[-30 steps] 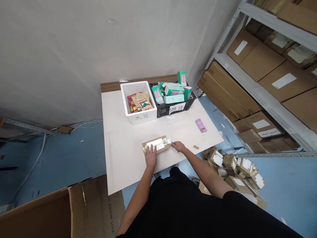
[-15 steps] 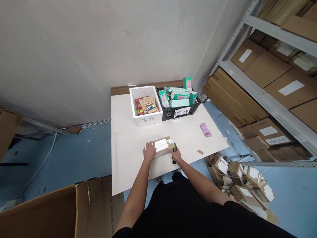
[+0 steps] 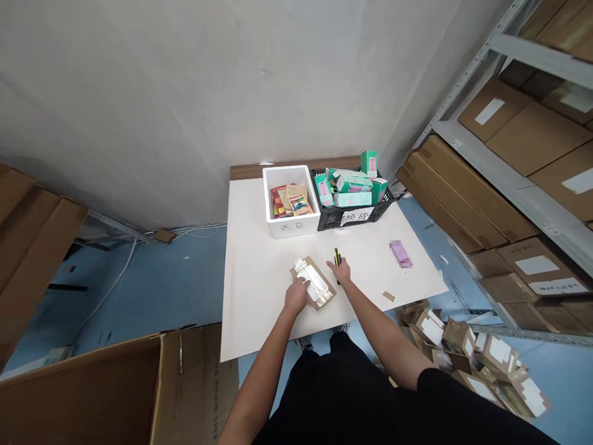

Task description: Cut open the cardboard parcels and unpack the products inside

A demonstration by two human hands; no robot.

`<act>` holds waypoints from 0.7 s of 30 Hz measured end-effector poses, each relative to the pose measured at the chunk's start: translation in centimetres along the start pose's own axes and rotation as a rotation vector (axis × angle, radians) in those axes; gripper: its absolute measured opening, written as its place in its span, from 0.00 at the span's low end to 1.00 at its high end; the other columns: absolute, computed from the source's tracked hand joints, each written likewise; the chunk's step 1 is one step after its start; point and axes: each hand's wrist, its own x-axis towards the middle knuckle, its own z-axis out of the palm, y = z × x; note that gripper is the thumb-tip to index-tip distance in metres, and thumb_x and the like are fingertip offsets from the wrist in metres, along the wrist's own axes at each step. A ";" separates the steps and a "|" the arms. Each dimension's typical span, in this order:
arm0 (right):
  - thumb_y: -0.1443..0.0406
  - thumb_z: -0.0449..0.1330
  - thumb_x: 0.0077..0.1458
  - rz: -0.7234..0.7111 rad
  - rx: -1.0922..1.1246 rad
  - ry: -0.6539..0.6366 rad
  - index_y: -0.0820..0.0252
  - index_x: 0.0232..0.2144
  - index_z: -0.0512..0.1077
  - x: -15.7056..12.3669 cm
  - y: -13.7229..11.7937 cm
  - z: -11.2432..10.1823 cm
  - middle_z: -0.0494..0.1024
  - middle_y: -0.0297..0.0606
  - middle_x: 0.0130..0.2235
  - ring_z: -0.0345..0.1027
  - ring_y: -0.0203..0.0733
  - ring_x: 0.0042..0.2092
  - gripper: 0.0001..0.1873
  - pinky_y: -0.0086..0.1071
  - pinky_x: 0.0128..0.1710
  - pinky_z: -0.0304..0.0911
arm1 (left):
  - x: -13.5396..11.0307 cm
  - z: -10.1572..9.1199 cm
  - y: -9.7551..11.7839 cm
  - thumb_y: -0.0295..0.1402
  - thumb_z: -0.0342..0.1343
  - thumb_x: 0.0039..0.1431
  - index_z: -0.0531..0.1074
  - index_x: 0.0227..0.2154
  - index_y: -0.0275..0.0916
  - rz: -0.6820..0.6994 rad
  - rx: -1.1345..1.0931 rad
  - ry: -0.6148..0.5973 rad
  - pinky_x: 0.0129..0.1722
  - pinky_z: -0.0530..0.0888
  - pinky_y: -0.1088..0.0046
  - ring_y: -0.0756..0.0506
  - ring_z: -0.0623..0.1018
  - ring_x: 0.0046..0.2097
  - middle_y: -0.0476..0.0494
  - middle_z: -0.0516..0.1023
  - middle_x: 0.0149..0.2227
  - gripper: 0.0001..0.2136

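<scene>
A small brown cardboard parcel (image 3: 316, 283) with a white label lies tilted on the white table (image 3: 259, 296). My left hand (image 3: 296, 295) rests on the parcel's near left edge, fingers curled over it. My right hand (image 3: 341, 271) is just right of the parcel, closed around a black and yellow utility knife (image 3: 336, 257) whose tip points away from me.
At the table's far edge stand a white foam box (image 3: 291, 226) of booklets and a black crate (image 3: 356, 210) of green cartons. A pink item (image 3: 401, 253) and a tape scrap (image 3: 388, 296) lie on the right. Opened parcels (image 3: 467, 346) litter the floor; shelving (image 3: 509, 185) right, a big carton (image 3: 115, 389) near left.
The parcel has been turned from lying crosswise to a diagonal. My right hand lifted the knife from the parcel's end to its right side. The view shifted left.
</scene>
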 end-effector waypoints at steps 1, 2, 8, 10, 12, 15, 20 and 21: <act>0.43 0.65 0.58 0.027 -0.010 0.007 0.54 0.46 0.67 -1.1 1.4 0.0 0.82 0.43 0.44 0.78 0.49 0.46 0.25 0.32 0.38 0.68 | 0.8 -0.3 -0.2 0.25 0.55 0.63 0.69 0.67 0.46 0.051 0.023 0.005 0.62 0.72 0.60 0.36 0.65 0.72 0.37 0.66 0.71 0.29; 0.42 0.64 0.59 0.048 -0.017 -0.006 0.54 0.46 0.67 -2.2 2.8 0.1 0.82 0.43 0.45 0.78 0.50 0.46 0.26 0.32 0.39 0.68 | 1.6 -0.6 -0.5 0.25 0.58 0.61 0.66 0.69 0.47 0.103 0.037 -0.008 0.65 0.69 0.57 0.35 0.59 0.75 0.38 0.61 0.74 0.33; 0.44 0.71 0.52 0.078 -0.036 -0.160 0.54 0.44 0.68 -5.5 6.5 1.8 0.82 0.46 0.48 0.78 0.53 0.51 0.29 0.35 0.44 0.70 | 3.5 0.8 -1.4 0.29 0.62 0.60 0.57 0.74 0.51 0.120 0.021 -0.084 0.68 0.65 0.51 0.33 0.49 0.78 0.42 0.48 0.79 0.40; 0.45 0.72 0.50 0.104 -0.078 -0.116 0.54 0.45 0.67 -4.1 5.1 1.8 0.82 0.47 0.49 0.78 0.54 0.51 0.30 0.36 0.43 0.70 | 3.1 2.0 -0.8 0.31 0.61 0.61 0.57 0.74 0.49 0.016 0.050 -0.054 0.68 0.65 0.48 0.31 0.51 0.78 0.39 0.49 0.78 0.39; 0.46 0.74 0.49 0.112 -0.125 -0.077 0.54 0.46 0.67 -2.2 3.2 1.4 0.81 0.48 0.49 0.78 0.54 0.51 0.31 0.35 0.41 0.69 | 2.5 3.3 0.2 0.36 0.61 0.63 0.58 0.74 0.47 -0.102 0.086 -0.009 0.67 0.64 0.43 0.27 0.54 0.76 0.35 0.52 0.77 0.37; 0.47 0.75 0.47 0.057 -0.130 -0.074 0.53 0.44 0.66 0.1 1.3 0.9 0.82 0.44 0.46 0.78 0.51 0.48 0.31 0.32 0.38 0.68 | 1.6 4.6 1.7 0.42 0.58 0.67 0.60 0.73 0.46 -0.215 0.122 0.061 0.67 0.62 0.37 0.26 0.57 0.75 0.30 0.56 0.76 0.33; 0.43 0.51 0.70 0.057 0.104 -0.137 0.54 0.35 0.66 -0.2 3.2 -0.1 0.79 0.35 0.31 0.77 0.41 0.32 0.23 0.28 0.32 0.67 | 0.1 5.3 2.3 0.41 0.56 0.70 0.58 0.74 0.42 -0.227 0.127 0.126 0.70 0.56 0.38 0.28 0.53 0.76 0.27 0.54 0.76 0.32; 0.43 0.46 0.72 0.077 0.131 -0.170 0.54 0.32 0.66 -0.7 4.0 -0.5 0.77 0.34 0.27 0.75 0.40 0.28 0.26 0.28 0.30 0.66 | -0.1 5.3 2.2 0.40 0.55 0.70 0.57 0.75 0.41 -0.219 0.121 0.136 0.71 0.56 0.39 0.28 0.53 0.76 0.27 0.52 0.76 0.33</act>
